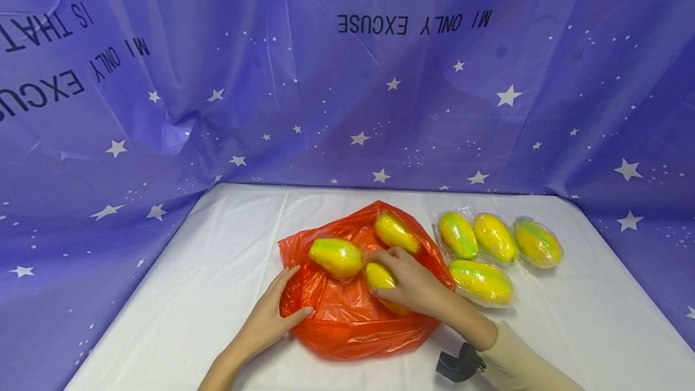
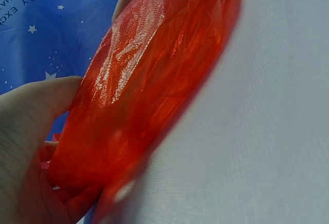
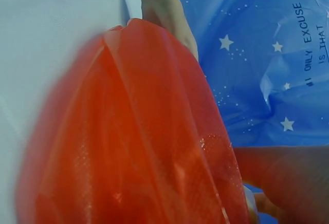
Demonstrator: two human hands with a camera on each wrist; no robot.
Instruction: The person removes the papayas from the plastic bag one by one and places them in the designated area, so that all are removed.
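In the head view, the left hand [image 1: 267, 321] holds the red translucent plastic bag's [image 1: 355, 340] left rim while the right hand [image 1: 411, 280] grips a glossy yellow-green oval fruit [image 1: 379, 277] inside, seemingly the handling step. The left-wrist view shows thumb and fingers around the bag's edge. The right-wrist view hides the grip behind the bag; the next move seems to call for a steady rim.

The person is wearing a pale beige sleeve [image 1: 523, 355] over the right arm, its plain fabric wrinkling slightly and its edge lying partway along the forearm. Beyond that edge the right forearm [image 1: 469, 318] is showing bare, as is the right hand [image 1: 404, 279]. A black, bent piece [image 1: 458, 364] is sitting just beside the sleeve; its attachment is hard to make out. The left forearm [image 1: 228, 361] and left hand [image 1: 277, 312] are also showing bare.
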